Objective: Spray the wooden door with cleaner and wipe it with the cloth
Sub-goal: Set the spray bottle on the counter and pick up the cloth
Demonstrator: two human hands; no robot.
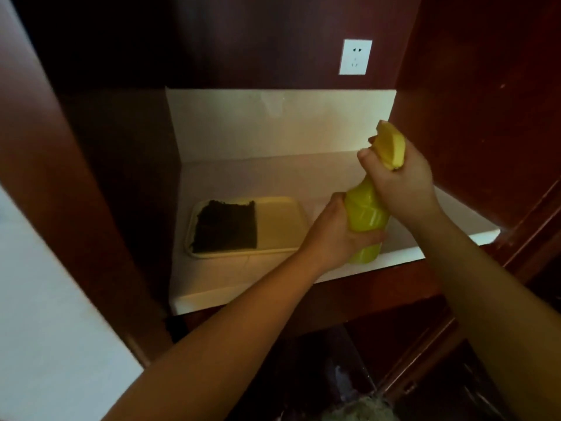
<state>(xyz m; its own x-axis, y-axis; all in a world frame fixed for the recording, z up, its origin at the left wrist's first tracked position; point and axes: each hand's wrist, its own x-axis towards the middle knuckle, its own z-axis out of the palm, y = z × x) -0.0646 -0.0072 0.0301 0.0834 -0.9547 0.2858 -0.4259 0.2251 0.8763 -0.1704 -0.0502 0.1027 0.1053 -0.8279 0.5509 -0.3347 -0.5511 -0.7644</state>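
Dark red-brown wood frames a niche with a pale cream stone countertop (243,183) and a matching upstand at its far side. A white wall socket (355,57) sits on the dark back panel above it. On the left part of the counter lies a cream rectangular plastic tray (282,226), with a dark folded cloth (226,226) covering its left half.

Both bare forearms reach in from the near edge. The left hand (337,232) grips the lower body of a yellow-green plastic spray bottle (365,208), fingers curled round it. The bottle is held tilted above the right part of the counter, just right of the tray. The right hand (403,177) is wrapped round the bottle's neck and its yellow spray head (390,147), which points up and to the far side.

A tall red-brown wooden panel (485,117) rises just right of the hands; it may be the door, though the dim view leaves that unsure. The bottle's nozzle and trigger are hidden by the fingers. A greyish fuzzy shape (361,410) at the near edge is cut off and hard to identify.
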